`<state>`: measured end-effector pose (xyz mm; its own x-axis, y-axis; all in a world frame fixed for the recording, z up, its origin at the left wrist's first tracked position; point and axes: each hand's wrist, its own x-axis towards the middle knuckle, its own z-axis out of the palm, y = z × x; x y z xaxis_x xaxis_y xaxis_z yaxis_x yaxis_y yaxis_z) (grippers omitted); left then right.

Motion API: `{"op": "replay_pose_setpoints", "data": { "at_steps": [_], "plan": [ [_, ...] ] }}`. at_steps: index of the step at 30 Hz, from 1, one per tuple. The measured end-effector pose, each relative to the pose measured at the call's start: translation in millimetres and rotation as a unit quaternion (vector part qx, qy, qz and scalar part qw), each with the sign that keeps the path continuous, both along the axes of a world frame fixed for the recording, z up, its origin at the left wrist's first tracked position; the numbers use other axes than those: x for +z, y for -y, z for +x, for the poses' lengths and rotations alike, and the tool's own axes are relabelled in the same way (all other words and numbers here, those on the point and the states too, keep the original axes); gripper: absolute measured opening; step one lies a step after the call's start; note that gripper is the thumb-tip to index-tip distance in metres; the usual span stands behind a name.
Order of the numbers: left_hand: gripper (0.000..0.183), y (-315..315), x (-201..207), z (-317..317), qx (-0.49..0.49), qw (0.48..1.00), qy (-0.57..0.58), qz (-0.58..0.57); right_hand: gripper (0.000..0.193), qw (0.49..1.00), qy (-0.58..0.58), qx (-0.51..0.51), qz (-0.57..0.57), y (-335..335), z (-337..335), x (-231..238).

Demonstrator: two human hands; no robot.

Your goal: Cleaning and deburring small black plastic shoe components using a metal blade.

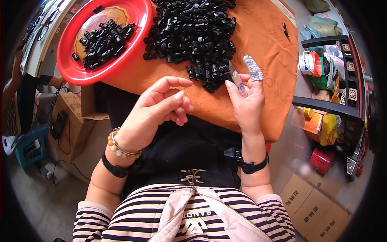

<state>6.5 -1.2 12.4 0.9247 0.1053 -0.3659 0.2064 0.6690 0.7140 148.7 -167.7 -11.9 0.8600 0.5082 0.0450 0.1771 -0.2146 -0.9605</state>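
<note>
Left hand [163, 101]: half open, fingers loosely curled, thumb off the index; can't see anything in its grasp. Right hand [248, 99]: thumb and fingers closed on a slim whitish tool [237, 80], one finger wrapped in grey tape [253, 67]. Tool sits just beside the near edge of the black parts pile [193, 36] on the orange-covered bench [276, 60]. More black parts [105, 45] lie in the red tray [66, 60], left of the pile.

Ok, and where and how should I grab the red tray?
I'd take the red tray by its raised rim, coming from the near left, thumb on top and fingers underneath. That side seems to stick out past the orange cloth, while the big heap of black parts crowds its right. Keep it level, since loose pieces lie inside.
</note>
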Motion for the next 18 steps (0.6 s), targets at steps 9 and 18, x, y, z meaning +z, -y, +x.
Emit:
{"op": "replay_pose_setpoints", "data": {
  "at_steps": [9,18],
  "plan": [
    [0.031,9.1,0.6,5.4,-0.011,1.0,-0.011,0.008,0.057,0.982,-0.089,0.112,0.127,-22.4,-33.5,31.0],
    [0.03,1.4,-6.6,-0.8,0.006,0.994,0.036,-0.106,0.056,0.951,-0.199,0.179,0.157,-33.0,-49.0,40.3]
  ]
}}
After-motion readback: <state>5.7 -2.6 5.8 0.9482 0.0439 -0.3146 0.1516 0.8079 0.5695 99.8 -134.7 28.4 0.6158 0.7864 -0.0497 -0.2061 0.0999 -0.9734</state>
